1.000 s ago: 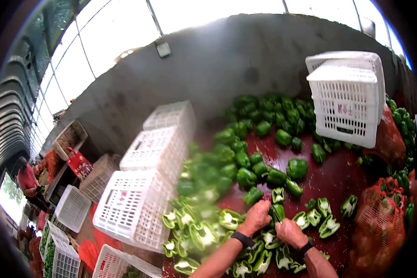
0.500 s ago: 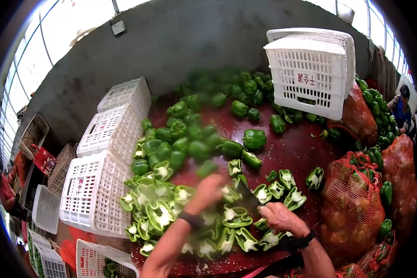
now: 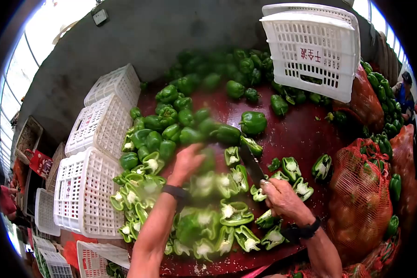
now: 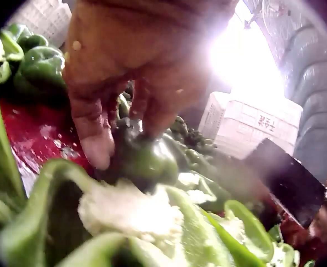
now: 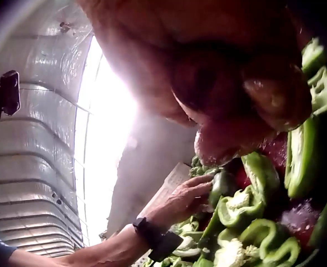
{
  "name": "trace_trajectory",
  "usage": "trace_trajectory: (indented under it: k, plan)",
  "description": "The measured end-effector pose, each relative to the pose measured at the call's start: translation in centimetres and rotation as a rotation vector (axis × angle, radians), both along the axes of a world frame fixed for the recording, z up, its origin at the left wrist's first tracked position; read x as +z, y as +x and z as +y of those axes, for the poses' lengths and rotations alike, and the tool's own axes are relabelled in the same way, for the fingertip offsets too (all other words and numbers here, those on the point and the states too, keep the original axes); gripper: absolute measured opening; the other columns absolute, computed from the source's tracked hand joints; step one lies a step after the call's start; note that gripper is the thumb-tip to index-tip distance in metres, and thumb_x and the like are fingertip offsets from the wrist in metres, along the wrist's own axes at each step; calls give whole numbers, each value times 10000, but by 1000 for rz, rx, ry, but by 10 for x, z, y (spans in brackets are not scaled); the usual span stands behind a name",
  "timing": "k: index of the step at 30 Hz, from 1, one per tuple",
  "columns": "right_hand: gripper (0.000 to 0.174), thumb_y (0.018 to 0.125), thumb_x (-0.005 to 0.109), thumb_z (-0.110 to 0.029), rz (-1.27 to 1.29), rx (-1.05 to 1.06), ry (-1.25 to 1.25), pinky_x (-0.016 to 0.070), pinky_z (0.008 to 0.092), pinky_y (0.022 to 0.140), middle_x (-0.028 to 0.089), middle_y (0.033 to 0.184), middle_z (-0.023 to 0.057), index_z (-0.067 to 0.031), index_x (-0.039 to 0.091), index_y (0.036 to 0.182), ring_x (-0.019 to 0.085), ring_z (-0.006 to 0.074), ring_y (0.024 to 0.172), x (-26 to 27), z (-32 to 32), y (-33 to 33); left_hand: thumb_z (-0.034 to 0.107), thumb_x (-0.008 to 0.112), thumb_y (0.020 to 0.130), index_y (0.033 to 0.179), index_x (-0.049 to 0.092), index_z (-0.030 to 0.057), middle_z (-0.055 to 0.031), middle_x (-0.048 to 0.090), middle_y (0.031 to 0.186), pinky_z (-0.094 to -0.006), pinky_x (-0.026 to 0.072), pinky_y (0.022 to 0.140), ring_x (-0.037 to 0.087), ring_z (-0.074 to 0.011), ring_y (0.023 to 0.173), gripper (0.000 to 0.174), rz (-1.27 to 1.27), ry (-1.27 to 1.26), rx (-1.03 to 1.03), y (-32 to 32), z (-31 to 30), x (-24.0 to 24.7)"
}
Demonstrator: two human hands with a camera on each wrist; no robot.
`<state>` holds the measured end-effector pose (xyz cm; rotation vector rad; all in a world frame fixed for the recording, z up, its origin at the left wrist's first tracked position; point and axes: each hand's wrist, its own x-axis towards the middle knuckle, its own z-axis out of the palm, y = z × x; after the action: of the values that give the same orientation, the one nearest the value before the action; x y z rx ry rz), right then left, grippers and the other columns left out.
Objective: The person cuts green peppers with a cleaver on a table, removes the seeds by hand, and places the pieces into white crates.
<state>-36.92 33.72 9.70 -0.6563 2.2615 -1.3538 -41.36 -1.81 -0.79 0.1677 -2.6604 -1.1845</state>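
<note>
My left hand (image 3: pixel 186 163) is over a green pepper in the head view. In the left wrist view the left hand (image 4: pixel 135 67) has its fingers and thumb curled round that whole pepper (image 4: pixel 147 161). A knife with a dark, broad blade (image 3: pixel 251 163) is gripped in my right hand (image 3: pixel 285 198), its tip pointing up and away among the peppers. Cut pepper halves (image 3: pixel 235 213) with white cores lie below and between the hands. Whole peppers (image 3: pixel 167 113) are heaped beyond the left hand. The knife handle is mostly hidden by the right fingers.
White crates (image 3: pixel 90 192) line the left side, and another pair (image 3: pixel 310 51) stands at the back right. Red mesh sacks (image 3: pixel 359 199) of peppers are on the right. A grey wall (image 3: pixel 171 28) rises behind the red surface (image 3: pixel 295 134). Another person (image 3: pixel 404 97) is at the far right.
The head view has tilted down and turned right. My left hand has moved left from beside the knife to the pepper it holds. The knife has stayed in my right hand.
</note>
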Motion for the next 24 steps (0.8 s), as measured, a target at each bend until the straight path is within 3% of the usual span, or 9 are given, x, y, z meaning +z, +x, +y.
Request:
trace_trajectory:
  k: [1, 3, 6, 8, 10, 17, 19, 22, 24]
  plan:
    - [109, 958, 502, -79, -95, -3, 27, 466, 380, 479, 488, 763, 125, 7, 558, 921, 587, 243, 563, 8, -9, 2, 153, 735, 867, 1258, 646, 13, -113, 727, 929, -305, 548, 734, 654, -140, 829, 424, -19, 36, -5, 2, 8, -4]
    - [120, 950, 505, -91, 168, 44, 38, 475, 426, 525, 506, 766, 147, 8, 561, 912, 601, 278, 619, -14, -22, -2, 187, 750, 841, 1248, 657, 26, -140, 715, 957, -321, 551, 754, 665, -170, 842, 447, -65, 127, -5, 7, 25, 1]
    - [175, 971, 511, -147, 575, 82, 80, 464, 451, 551, 531, 716, 157, 5, 560, 900, 581, 307, 606, -50, -41, -17, 223, 767, 802, 1218, 677, 35, -165, 699, 970, -356, 558, 775, 682, -226, 866, 465, 108, -71, -73, 6, 37, 8]
    - [341, 1043, 475, -261, 1046, 103, 29, 436, 363, 450, 516, 581, 91, -1, 535, 831, 538, 217, 450, -56, -57, -30, 243, 760, 780, 1149, 707, 36, -181, 681, 996, -389, 560, 800, 683, -289, 903, 427, 191, -90, -27, 5, 42, 5]
    - [305, 1034, 478, -220, 550, 94, -29, 467, 419, 512, 529, 700, 170, 26, 539, 863, 565, 316, 529, -45, -60, -23, 240, 755, 779, 1116, 716, 28, -178, 680, 1005, -396, 560, 801, 682, -301, 904, 400, 220, -118, 23, 7, 43, 2]
    - [288, 1027, 479, -205, 479, 148, 62, 505, 438, 540, 546, 749, 194, 57, 545, 925, 606, 341, 568, -52, -71, -37, 213, 726, 765, 1037, 723, -2, -196, 687, 955, -415, 555, 826, 675, -337, 908, 346, 256, -148, 66, 8, 50, 9]
    - [327, 1041, 461, -243, 622, 230, 108, 505, 430, 504, 533, 711, 163, 53, 566, 952, 612, 313, 528, -68, -68, -53, 207, 712, 763, 1021, 723, -5, -200, 688, 946, -419, 552, 840, 673, -350, 918, 334, 230, -148, 72, 6, 51, 12]
    - [380, 1045, 461, -292, -6, 81, 114, 490, 417, 476, 504, 665, 132, 58, 567, 940, 601, 287, 484, -28, -83, -51, 194, 707, 757, 1012, 715, -12, -206, 691, 962, -428, 551, 848, 670, -364, 924, 327, 283, -189, 72, 3, 50, 8]
    - [430, 1038, 471, -321, 198, 166, 172, 486, 410, 482, 520, 616, 128, 80, 551, 905, 601, 265, 477, -37, -91, -58, 180, 712, 752, 1009, 709, -15, -208, 694, 968, -426, 552, 847, 671, -371, 927, 323, 258, -199, 75, 2, 51, 8]
